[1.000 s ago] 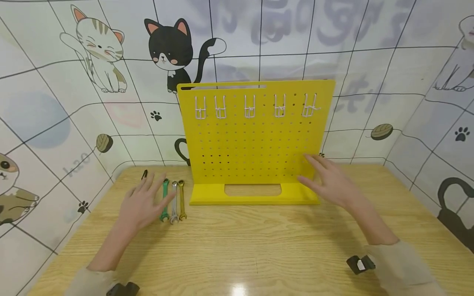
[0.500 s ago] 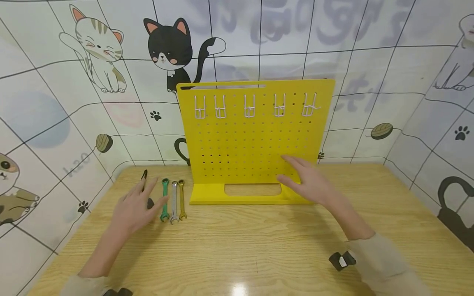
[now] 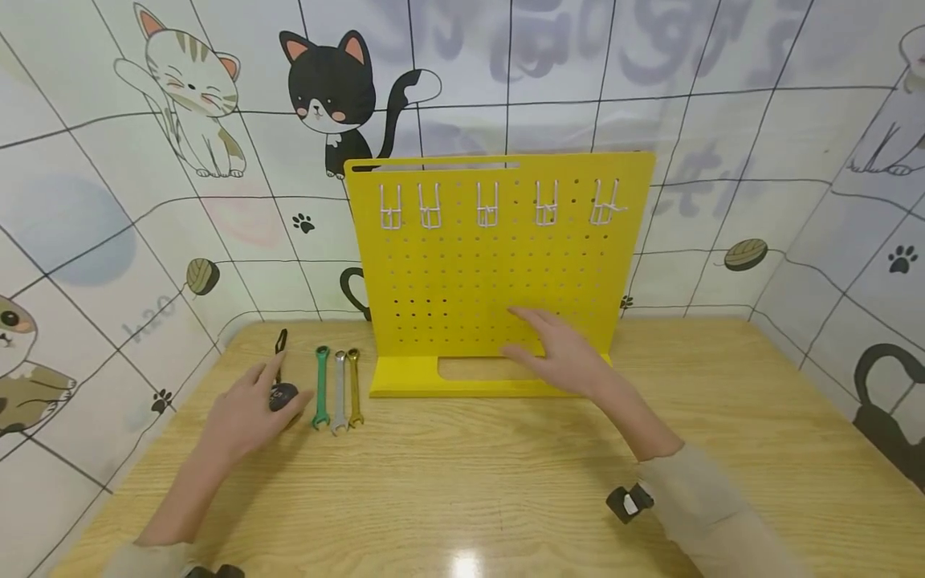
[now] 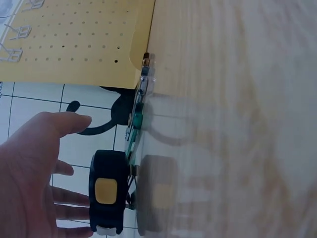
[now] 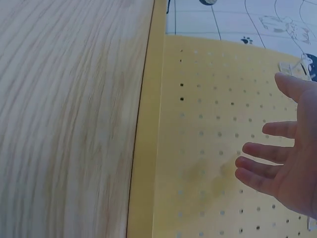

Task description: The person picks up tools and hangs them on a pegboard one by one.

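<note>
The left hand (image 3: pixel 242 413) hovers at a black round object (image 3: pixel 283 395) with a black strap loop (image 3: pixel 281 341); its fingers are spread, and contact cannot be told. In the left wrist view the thumb of the left hand (image 4: pixel 34 168) stands apart from the fingers, beside the black object (image 4: pixel 105 191) with its yellow square. Right of it lie a green wrench (image 3: pixel 322 389), a silver wrench (image 3: pixel 340 393) and a gold wrench (image 3: pixel 354 389). Spread and holding nothing, the right hand (image 3: pixel 564 353) is in front of the yellow pegboard (image 3: pixel 477 273); the right wrist view shows the hand (image 5: pixel 292 153) too.
Several white wire hooks (image 3: pixel 487 206) hang along the pegboard's upper part. Its yellow base (image 3: pixel 405 379) stands on the wooden table (image 3: pixel 462 474). Behind is a wall covering (image 3: pixel 462 72) with cats and grid lines.
The left hand has moved left and slightly down, uncovering the wrenches and part of the black object. The right hand has moved left across the front of the pegboard.
</note>
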`<state>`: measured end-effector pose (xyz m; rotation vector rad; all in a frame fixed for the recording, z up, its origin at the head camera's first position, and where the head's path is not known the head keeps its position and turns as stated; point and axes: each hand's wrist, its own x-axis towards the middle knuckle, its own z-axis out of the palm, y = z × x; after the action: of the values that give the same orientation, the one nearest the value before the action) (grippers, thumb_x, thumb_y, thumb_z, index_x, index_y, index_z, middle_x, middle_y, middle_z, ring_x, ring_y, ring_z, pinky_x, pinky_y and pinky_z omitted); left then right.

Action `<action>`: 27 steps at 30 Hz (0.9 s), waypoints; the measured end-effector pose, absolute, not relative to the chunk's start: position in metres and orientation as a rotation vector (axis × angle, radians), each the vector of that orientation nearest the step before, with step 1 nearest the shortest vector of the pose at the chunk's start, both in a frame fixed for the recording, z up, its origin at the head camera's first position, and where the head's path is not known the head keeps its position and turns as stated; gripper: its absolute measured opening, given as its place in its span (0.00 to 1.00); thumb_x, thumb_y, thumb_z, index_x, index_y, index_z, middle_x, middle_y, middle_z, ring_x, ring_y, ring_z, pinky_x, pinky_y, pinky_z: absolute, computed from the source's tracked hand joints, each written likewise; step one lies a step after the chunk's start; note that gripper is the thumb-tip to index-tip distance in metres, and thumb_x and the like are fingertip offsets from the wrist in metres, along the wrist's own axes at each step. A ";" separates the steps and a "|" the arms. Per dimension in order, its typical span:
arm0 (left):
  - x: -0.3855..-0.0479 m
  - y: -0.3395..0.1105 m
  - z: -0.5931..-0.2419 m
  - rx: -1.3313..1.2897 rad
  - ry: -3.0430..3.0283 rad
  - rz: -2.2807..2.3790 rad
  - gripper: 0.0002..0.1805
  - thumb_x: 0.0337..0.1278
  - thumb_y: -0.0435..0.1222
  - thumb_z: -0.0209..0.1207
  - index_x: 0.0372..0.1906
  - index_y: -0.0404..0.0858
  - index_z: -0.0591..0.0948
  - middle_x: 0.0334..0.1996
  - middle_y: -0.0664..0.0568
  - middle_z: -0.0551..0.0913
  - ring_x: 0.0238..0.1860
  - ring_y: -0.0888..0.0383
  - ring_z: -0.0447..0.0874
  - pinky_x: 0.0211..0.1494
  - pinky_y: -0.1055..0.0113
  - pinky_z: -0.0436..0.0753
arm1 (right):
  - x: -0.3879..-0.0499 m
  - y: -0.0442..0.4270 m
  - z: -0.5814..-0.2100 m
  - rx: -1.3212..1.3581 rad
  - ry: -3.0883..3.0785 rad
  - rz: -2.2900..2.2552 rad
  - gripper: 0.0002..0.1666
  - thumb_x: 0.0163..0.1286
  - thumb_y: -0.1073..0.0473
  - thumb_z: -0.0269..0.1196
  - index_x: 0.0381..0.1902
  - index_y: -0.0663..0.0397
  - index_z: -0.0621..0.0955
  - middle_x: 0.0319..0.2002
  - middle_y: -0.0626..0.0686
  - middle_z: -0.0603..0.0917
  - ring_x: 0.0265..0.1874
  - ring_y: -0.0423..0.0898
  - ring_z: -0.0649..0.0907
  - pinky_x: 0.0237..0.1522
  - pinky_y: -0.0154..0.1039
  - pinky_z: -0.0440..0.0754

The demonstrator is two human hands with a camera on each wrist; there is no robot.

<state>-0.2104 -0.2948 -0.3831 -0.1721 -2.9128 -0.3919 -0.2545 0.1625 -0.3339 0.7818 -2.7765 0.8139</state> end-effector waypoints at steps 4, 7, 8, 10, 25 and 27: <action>-0.210 -0.300 -0.385 -0.155 -2.953 -0.442 0.50 0.67 0.62 0.53 0.78 0.32 0.55 0.66 0.20 0.62 0.55 0.22 0.73 0.44 0.33 0.79 | -0.256 0.146 -0.332 0.820 -2.768 0.857 0.45 0.74 0.32 0.54 0.78 0.52 0.63 0.75 0.59 0.65 0.73 0.61 0.64 0.69 0.65 0.63; -0.209 -0.303 -0.386 -0.144 -2.975 -0.476 0.52 0.65 0.63 0.54 0.78 0.31 0.54 0.66 0.19 0.61 0.53 0.23 0.75 0.39 0.37 0.81 | -0.256 0.136 -0.331 0.848 -2.760 0.893 0.45 0.74 0.33 0.54 0.78 0.52 0.63 0.75 0.58 0.65 0.73 0.60 0.64 0.69 0.65 0.63; -0.208 -0.304 -0.386 -0.142 -2.981 -0.483 0.53 0.65 0.63 0.55 0.78 0.30 0.53 0.66 0.19 0.61 0.53 0.23 0.75 0.39 0.38 0.81 | -0.257 0.133 -0.331 0.859 -2.758 0.900 0.44 0.75 0.33 0.54 0.78 0.53 0.63 0.75 0.58 0.65 0.73 0.60 0.64 0.69 0.65 0.63; -0.208 -0.307 -0.387 -0.133 -2.993 -0.500 0.55 0.64 0.64 0.55 0.78 0.29 0.52 0.66 0.18 0.60 0.53 0.23 0.74 0.39 0.37 0.81 | -0.260 0.126 -0.333 0.870 -2.752 0.915 0.44 0.75 0.33 0.54 0.77 0.53 0.64 0.75 0.57 0.66 0.73 0.59 0.65 0.69 0.64 0.64; -0.211 -0.316 -0.394 -0.148 -2.994 -0.637 0.55 0.57 0.57 0.67 0.68 0.15 0.60 0.56 0.17 0.71 0.53 0.26 0.75 0.48 0.38 0.80 | -0.267 0.067 -0.340 0.990 -2.793 0.985 0.44 0.75 0.33 0.54 0.77 0.54 0.64 0.71 0.58 0.70 0.69 0.56 0.71 0.67 0.58 0.70; -0.212 -0.317 -0.394 -0.173 -2.969 -0.652 0.48 0.56 0.56 0.69 0.63 0.17 0.67 0.50 0.23 0.77 0.48 0.31 0.79 0.47 0.41 0.80 | -0.268 0.060 -0.340 1.004 -2.795 1.012 0.44 0.75 0.34 0.54 0.77 0.55 0.64 0.70 0.59 0.72 0.68 0.55 0.72 0.67 0.56 0.70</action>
<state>-0.2124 -0.3165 -0.3943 -0.1728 -2.9694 -0.6516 -0.2683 0.0600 -0.3402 1.0036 -2.7951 1.0122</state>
